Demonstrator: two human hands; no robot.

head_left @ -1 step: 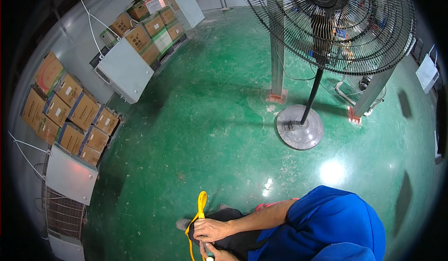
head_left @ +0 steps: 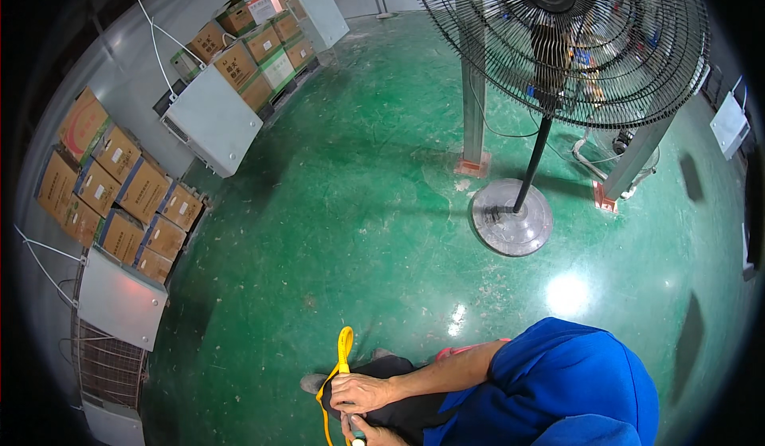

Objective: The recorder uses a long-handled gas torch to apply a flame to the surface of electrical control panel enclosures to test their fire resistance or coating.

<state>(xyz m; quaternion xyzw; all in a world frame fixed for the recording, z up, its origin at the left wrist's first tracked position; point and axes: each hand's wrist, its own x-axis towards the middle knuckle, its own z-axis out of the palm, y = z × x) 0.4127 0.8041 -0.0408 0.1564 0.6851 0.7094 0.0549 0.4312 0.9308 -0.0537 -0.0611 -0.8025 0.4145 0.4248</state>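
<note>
Two hands sit low by your knees. Your right hand (head_left: 362, 392) grips the yellow strap (head_left: 343, 350), which loops up just past your fingers. Your left hand (head_left: 368, 436) is mostly hidden below it, so its grip is unclear. A big fan (head_left: 510, 223) stands far ahead.

**Hands on a yellow strap, fan on a green floor**

The right hand (head_left: 360, 392) lies over a yellow strap (head_left: 343, 349), whose loop sticks up beyond the fingers. The left hand (head_left: 368, 435) is low at the frame's edge, just under it, gripping a small object too hidden to identify. A pedestal fan (head_left: 558, 39) stands on the green floor (head_left: 358, 207). Cardboard boxes (head_left: 119, 191) are stacked along the left wall.
</note>
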